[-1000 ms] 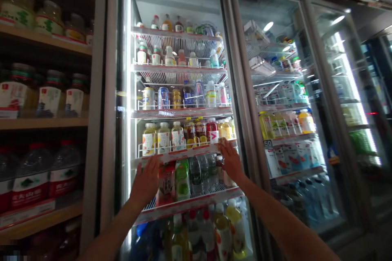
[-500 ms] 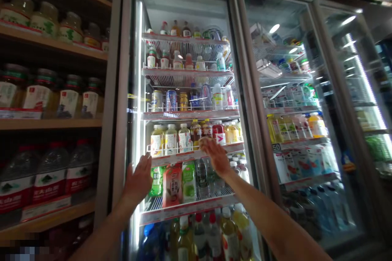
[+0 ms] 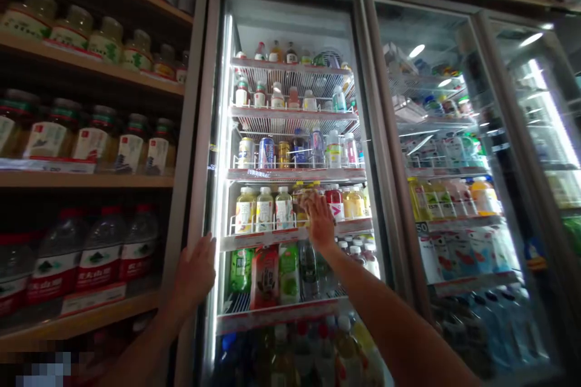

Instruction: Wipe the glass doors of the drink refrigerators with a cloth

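Note:
My left hand [image 3: 198,269] is against or just in front of the metal door frame [image 3: 206,133] at the left of a lit drinks fridge. Its fingers point upward and hold nothing. My right hand [image 3: 320,217] is raised before the middle of the same fridge, fingers stretched out and empty. It overlaps some yellow-capped bottles [image 3: 299,188] beside a red bottle [image 3: 334,201]. Whether it touches the glass, I cannot tell. Left of it stand white-capped juice bottles [image 3: 265,208]. Below are a large red bottle [image 3: 265,277] and a green bottle [image 3: 289,272].
Wooden shelves [image 3: 91,179] on the left carry jars [image 3: 105,39], labelled bottles [image 3: 93,139] and red-labelled water bottles [image 3: 97,248]. To the right, past an upright metal post [image 3: 385,151], are more glass-fronted fridges holding drinks [image 3: 485,196] and boxes.
The view has shifted left, so the fridge appears farther right. My left hand has moved leftward from the shelf edge to the door frame. The right hand remains before the yellow-capped bottles.

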Tool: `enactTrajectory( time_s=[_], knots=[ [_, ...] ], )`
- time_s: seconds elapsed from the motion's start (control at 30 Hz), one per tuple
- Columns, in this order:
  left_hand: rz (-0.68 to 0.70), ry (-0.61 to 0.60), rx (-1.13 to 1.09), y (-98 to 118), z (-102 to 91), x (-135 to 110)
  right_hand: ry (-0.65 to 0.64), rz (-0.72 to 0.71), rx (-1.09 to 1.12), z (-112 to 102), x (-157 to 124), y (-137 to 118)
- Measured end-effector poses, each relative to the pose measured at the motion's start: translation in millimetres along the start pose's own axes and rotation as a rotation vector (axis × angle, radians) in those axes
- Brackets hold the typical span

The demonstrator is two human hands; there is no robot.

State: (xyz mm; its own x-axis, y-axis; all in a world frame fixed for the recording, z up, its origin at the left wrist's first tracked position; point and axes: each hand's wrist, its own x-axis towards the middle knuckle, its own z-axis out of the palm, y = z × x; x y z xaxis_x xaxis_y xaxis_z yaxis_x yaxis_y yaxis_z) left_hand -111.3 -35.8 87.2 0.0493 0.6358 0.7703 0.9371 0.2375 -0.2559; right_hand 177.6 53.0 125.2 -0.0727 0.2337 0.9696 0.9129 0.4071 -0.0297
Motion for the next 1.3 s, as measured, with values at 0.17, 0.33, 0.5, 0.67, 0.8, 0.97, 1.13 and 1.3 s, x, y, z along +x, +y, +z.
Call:
enactTrajectory(
  time_s=[0.17,0.33,0.5,0.67,0.8,0.97,1.13,1.3],
  knots=[
    [-0.014,0.001,-0.110,-2,5.6,-4,-0.058,-0.283,0.039,22,-12,-50],
    [0.044,0.031,-0.121,-12,7.8,-12,-0.168,-0.745,0.077,32,-3,-110],
    [0.004,0.130,-0.138,-32,15.9,-21,-0.096,-0.535,0.100,40,20,-142],
    [-0.016,0.211,-0.186,-44,24.0,-15,-0.195,-0.972,0.125,50,33,-160],
    [0.012,0.268,-0.196,-42,16.7,-3,-0.070,-0.647,0.106,45,87,-167],
    [0.016,0.302,-0.216,-41,2.0,12,-0.085,-0.720,0.127,42,102,-169],
    [0.020,0.333,-0.256,-42,-4.5,36,-0.015,-0.512,0.120,34,120,-162],
    [0.038,0.425,-0.316,-19,-9.6,69,0.068,-0.361,0.101,24,118,-111]
  ],
)
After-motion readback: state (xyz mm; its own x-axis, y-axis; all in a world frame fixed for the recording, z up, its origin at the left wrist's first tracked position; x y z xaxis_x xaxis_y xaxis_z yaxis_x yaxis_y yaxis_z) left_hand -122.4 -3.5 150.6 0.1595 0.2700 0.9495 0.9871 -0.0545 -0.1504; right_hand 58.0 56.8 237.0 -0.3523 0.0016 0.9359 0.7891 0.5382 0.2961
